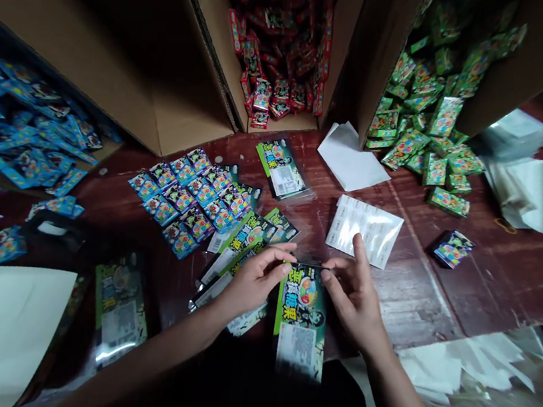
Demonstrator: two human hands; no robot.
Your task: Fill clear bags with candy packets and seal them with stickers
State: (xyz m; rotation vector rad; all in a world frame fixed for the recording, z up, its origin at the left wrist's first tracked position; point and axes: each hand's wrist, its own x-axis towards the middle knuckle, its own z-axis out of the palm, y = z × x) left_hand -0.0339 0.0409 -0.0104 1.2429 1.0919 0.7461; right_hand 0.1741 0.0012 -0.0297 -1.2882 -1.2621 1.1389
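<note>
Between my hands, at the front edge of the table, is a flat green-and-black printed candy bag (304, 319) with large Chinese letters and a pale label panel. My left hand (257, 275) pinches its top left corner between thumb and fingers. At the top right corner, my right hand (356, 303) grips with the thumb and a finger, one finger pointing up. More printed candy bags (240, 243) lie fanned out beside and under my left hand. Just beyond my right hand rests a shiny white sticker sheet (366, 230).
Small blue and purple packets (193, 203) lie in rows on the dark red table (404, 269). Cardboard boxes hold blue packets (35, 123), red packets (284, 64) and green packets (416, 109). White paper (351, 157) lies at the back; a plastic bag of paper strips (471, 366) sits right.
</note>
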